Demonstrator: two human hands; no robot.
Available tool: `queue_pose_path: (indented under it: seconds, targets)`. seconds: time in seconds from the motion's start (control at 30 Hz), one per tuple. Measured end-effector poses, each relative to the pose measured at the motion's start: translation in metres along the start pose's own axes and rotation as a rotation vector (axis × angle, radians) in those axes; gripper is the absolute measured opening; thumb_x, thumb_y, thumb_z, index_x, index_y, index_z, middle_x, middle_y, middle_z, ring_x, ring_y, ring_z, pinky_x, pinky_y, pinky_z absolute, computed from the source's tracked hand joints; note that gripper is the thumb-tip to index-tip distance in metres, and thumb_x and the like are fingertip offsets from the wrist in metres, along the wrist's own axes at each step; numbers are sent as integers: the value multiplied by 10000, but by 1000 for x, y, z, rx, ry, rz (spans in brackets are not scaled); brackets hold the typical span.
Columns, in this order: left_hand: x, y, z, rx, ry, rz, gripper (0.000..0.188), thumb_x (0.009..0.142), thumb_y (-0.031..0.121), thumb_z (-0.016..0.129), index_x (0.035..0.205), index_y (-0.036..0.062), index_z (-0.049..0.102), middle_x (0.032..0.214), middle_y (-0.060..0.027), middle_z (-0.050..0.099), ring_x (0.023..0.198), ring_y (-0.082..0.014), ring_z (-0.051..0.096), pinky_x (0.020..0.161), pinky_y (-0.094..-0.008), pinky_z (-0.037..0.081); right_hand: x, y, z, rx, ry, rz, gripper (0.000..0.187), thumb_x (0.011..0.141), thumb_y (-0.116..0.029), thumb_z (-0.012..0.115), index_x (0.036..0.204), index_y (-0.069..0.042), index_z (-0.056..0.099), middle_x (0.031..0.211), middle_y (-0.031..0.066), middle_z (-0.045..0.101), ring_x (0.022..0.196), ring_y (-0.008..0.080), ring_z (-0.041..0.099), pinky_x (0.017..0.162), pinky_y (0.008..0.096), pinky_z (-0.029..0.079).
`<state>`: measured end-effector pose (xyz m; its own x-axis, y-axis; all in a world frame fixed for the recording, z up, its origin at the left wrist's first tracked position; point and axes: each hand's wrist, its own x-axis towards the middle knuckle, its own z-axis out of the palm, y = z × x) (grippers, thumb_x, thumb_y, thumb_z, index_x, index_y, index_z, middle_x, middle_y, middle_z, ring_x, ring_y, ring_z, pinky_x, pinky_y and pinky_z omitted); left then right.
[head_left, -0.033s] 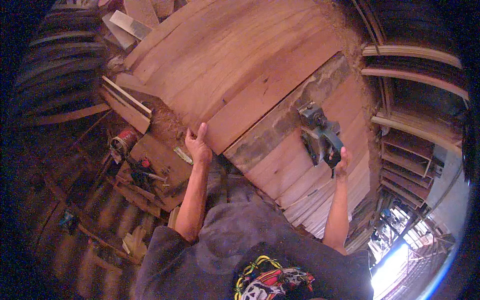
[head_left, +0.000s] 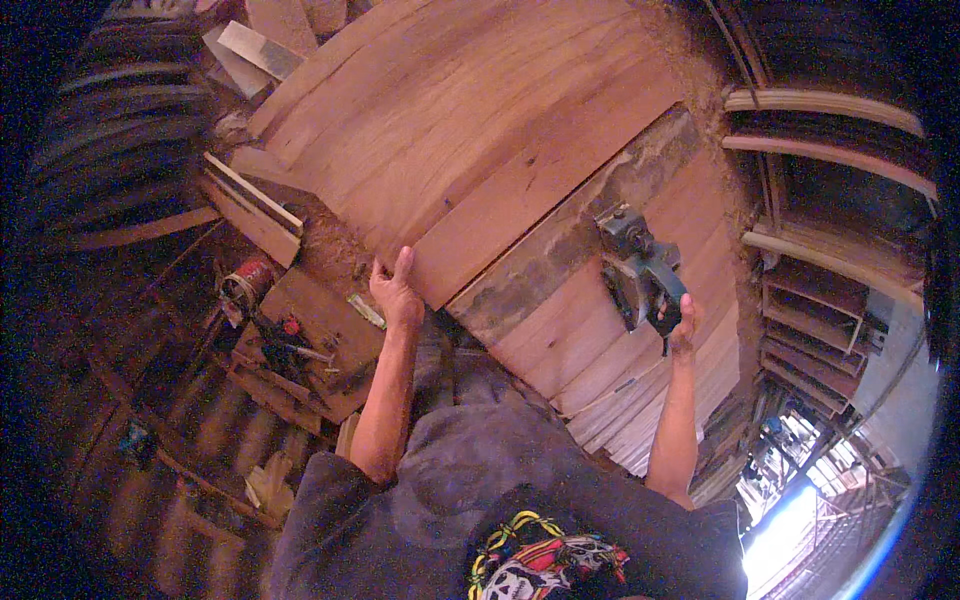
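My right hand (head_left: 683,322) is wrapped round the rear handle of a dark green electric planer (head_left: 655,280). The planer rests on the pale, joined wooden boards (head_left: 590,325), beside a rough grey-brown strip (head_left: 535,290). At the near left end of a smooth reddish plank (head_left: 520,215), my left hand (head_left: 398,298) has its thumb and a finger stretched apart. Its fingers seem to touch the plank's end; the rest are partly hidden. A dark gap runs between this plank and the rough strip.
A wide wooden panel (head_left: 450,110) continues beyond the plank. On the left, a red can (head_left: 250,278) and a hammer (head_left: 318,354) lie by a small wooden stand. Shelved boards (head_left: 820,110) line the right. Sawdust (head_left: 705,80) lies along the panel's right edge.
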<state>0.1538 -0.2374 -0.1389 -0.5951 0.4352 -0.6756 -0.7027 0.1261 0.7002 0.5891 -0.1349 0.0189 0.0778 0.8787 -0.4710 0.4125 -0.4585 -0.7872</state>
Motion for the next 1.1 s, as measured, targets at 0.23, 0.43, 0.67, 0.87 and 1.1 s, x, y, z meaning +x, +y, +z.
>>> queue_pose_path:
  seconds: [0.23,0.43,0.67,0.87,1.1]
  targets:
    - [-1,13,9,317,0,138,471,864,274,755,1159,-40,566,1022,-106,634,836,-186,584,737,-331,495,52,-68,9,-309,171,-131,388,1006,-351,541,1152,-13,665,1059,61,683,996,159,616,901,291,468]
    - [-10,21,37,360,138,27,520,839,193,784,1255,-8,545,1182,-101,635,1065,-225,603,954,-367,473,182,-118,78,-588,49,-398,391,896,-310,699,1170,-34,662,1219,108,631,1104,226,592,968,342,451]
    - [-12,26,7,257,30,31,512,824,149,796,1237,-13,538,1179,-105,629,1032,-208,611,917,-357,496,264,-97,190,-1064,31,-398,824,846,-594,646,1454,-77,442,1549,208,321,1421,375,323,1146,447,311]
    - [-7,24,16,249,81,33,487,797,105,813,1194,-7,554,1138,-98,646,1002,-199,627,870,-342,524,291,-47,166,-1138,140,-599,885,846,-633,620,1501,-91,373,1560,225,292,1448,380,273,1189,446,230]
    - [0,3,-8,112,14,97,512,811,186,810,1199,-43,565,1067,-96,651,929,-195,592,820,-332,514,277,-45,176,-1090,123,-625,873,847,-623,629,1481,-66,403,1553,238,298,1442,381,286,1192,431,226]
